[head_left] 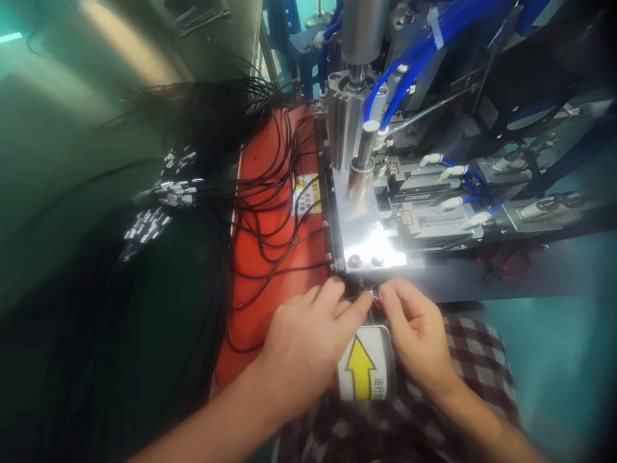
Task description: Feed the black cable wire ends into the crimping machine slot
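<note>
My left hand (311, 337) reaches over the red panel's lower right side, its thumb and fingers closed in a pinch at the machine's front edge. Opposite it, my right hand (417, 334) has thumb and index finger pressed together. Between the fingertips shows a tiny bit of thin red wire (376, 301); its ends and whatever else the fingers grip are hidden. Just below sits a white plate with a yellow arrow (361, 363). Several thin black cables (270, 244) run across the red panel (255, 286) to the metal fixture (371, 247) above my hands.
Bundles of black cables with shiny metal ends (176, 191) hang at the left. Cylinders (362, 32), blue air hoses (409, 67) and clamping units (434, 218) fill the upper right. Something with red handles (513, 260) lies at the right. Checkered cloth (475, 347) covers the lap.
</note>
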The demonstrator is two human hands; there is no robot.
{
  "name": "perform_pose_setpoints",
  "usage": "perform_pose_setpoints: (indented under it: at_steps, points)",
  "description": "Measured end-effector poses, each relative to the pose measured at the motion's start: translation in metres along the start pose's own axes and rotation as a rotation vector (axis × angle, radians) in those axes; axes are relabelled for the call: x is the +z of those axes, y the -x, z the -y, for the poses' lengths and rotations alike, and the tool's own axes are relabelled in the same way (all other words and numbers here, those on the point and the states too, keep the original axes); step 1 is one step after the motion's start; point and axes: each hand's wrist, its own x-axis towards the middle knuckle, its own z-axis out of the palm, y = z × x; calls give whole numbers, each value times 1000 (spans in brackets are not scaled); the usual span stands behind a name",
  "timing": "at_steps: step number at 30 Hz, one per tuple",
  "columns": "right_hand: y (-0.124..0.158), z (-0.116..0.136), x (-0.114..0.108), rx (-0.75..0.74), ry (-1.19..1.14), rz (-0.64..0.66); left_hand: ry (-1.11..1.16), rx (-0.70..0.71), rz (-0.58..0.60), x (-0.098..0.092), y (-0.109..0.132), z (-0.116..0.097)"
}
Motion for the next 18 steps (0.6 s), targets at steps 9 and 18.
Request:
perform_pose_setpoints:
  at_steps: [9,18]
  points:
    - [-1,4,1,68,-45,9,13,27,-29,2,0,2]
    - [-4,2,-5,34,17,50,1,17,24,2,1,1]
